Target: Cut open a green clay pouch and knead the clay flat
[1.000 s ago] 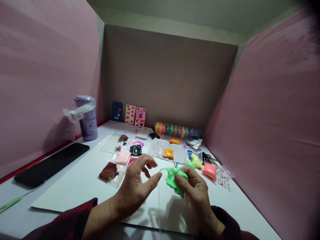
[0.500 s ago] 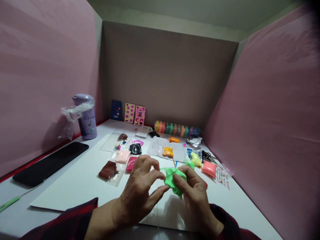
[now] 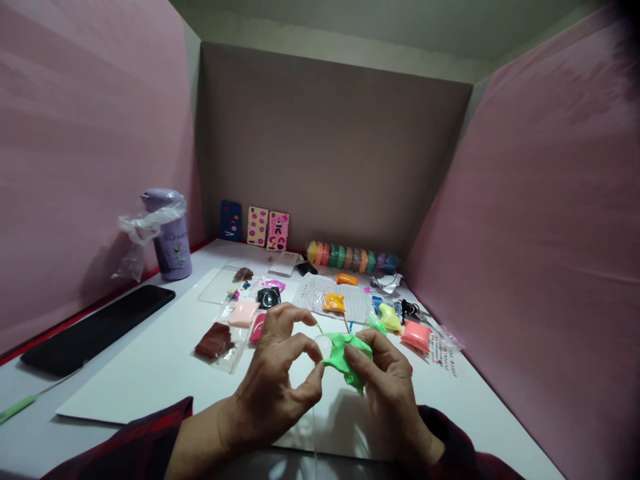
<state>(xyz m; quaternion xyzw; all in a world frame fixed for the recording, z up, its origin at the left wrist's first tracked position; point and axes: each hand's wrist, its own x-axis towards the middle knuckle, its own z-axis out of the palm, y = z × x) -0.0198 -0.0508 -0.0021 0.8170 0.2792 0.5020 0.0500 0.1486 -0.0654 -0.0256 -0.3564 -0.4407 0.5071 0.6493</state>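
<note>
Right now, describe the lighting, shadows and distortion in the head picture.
Head view: dim, soft light; the left hand and right hand, pinching the soft green clay lump, cast a blurred shadow on the white board; the wide-angle lens stretches the pink side walls outward; the top right corner is darkened.

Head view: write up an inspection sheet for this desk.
Surface: white board lying flat on the desk.
Job's things: green clay, held above the board.
Clutter: bagged clay packets, a row of clay tubs, purple bottle, black slab, three cards propped at the rear.
Grippers: left hand pinches the clay's edge; right hand grips its other side.
Cables: thin line beside the slab, too faint to tell.
Surroundings: pink panels on both sides, grey back wall.
</note>
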